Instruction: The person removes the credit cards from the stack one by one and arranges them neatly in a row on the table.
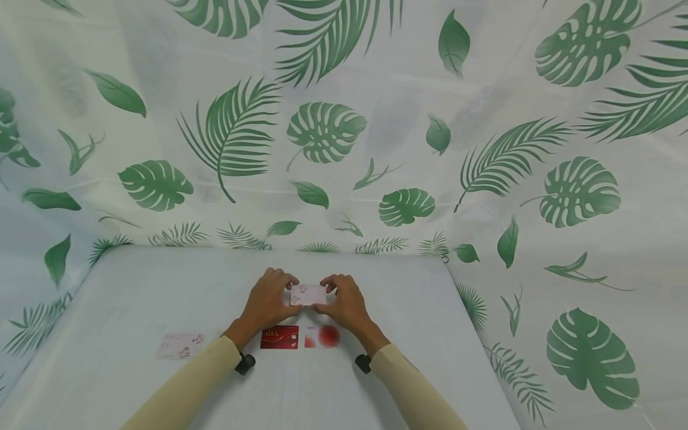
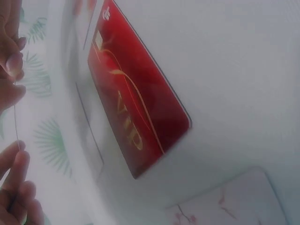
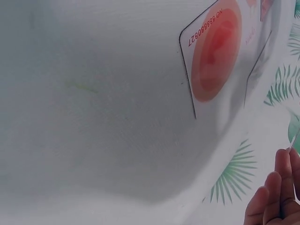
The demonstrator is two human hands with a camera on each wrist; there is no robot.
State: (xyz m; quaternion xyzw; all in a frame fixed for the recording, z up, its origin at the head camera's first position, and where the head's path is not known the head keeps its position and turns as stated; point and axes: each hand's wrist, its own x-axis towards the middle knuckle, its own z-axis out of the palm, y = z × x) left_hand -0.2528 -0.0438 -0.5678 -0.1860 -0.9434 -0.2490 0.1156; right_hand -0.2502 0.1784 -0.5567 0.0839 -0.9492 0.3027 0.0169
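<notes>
My left hand (image 1: 269, 300) and my right hand (image 1: 346, 304) pinch the two short sides of a pale pink card (image 1: 308, 294), thumbs at the near corners and fingers at the far ones. A flower pattern shows on its face. Edge-on, the same card is a thin line between the fingertips in the left wrist view. Nearer my body lie a red VIP card (image 1: 279, 338) with gold lettering and, right of it, a white card (image 1: 328, 337) with a red circle. Left of my left forearm another pale pink flowered card (image 1: 181, 346) lies flat.
All this is on a white-covered table (image 1: 414, 370). Behind it and at its sides hangs a white sheet (image 1: 398, 161) with green leaf prints. Past the red card, the left wrist view shows the thin dark edge of a pale flat piece (image 2: 90, 123).
</notes>
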